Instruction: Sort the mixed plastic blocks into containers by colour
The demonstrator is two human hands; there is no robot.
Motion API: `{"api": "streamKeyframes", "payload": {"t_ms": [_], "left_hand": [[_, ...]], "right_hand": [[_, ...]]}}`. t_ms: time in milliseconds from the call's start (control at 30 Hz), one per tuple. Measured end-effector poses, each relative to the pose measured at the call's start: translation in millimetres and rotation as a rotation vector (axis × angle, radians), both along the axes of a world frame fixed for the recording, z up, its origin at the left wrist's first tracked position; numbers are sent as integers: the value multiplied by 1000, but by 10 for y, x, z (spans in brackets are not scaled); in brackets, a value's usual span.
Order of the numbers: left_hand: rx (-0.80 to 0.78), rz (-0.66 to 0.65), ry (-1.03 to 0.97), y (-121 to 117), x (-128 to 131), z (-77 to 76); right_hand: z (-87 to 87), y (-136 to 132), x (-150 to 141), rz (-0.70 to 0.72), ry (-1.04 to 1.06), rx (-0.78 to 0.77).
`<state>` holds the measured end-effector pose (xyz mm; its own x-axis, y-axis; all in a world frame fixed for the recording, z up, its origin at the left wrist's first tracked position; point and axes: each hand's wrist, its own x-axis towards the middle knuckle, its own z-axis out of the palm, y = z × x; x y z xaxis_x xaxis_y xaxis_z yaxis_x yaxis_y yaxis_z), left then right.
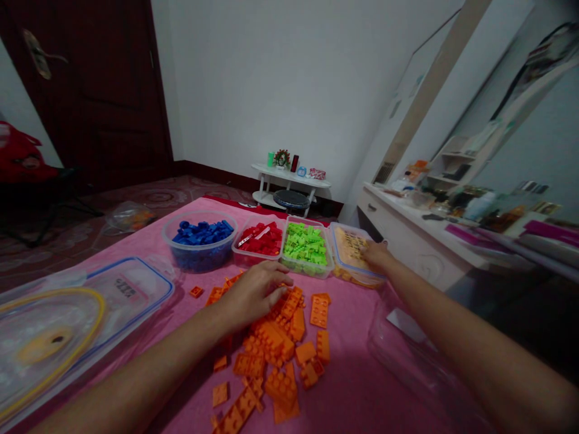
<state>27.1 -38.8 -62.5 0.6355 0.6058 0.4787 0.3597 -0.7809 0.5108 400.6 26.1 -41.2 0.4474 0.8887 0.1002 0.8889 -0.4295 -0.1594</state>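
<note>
My left hand [265, 286] is low over a loose heap of orange toy bricks [271, 340]. Its fingers are apart and slightly bent, with nothing seen in them. At the right end of a row of tubs, my right hand [376, 255] grips the right side of a clear plastic box [355, 250] with yellow bricks inside and a blue-rimmed lid over it. Beside that box stand a tub of green bricks [305, 246], a tub of red bricks [260, 241] and a round tub of blue bricks [201, 235].
Clear lids, one blue-rimmed [149, 283] and one yellow-rimmed [102, 307], lie at the left of the pink-covered table [344, 374]. Under my right forearm is a clear plastic container [398, 337]. A white dresser [407, 241] stands at the right, a low white shelf [289, 176] beyond the table.
</note>
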Motion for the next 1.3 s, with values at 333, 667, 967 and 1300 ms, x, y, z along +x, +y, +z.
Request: {"api": "streamKeyframes", "payload": {"t_ms": [333,667,967,1300], "left_hand": [[31,-6,-29,-17,-35,71],[-11,317,-296,-12,-178,397],[184,469,11,235,-456,266],[204,534,16,328,-495,235]], "right_hand": [[118,-48,-463,209,-19,-1],[415,-355,-2006,435,-360,-128],[209,-451,-2021,784,-462,-104],[134,-366,-2210,830,-330,7]]}}
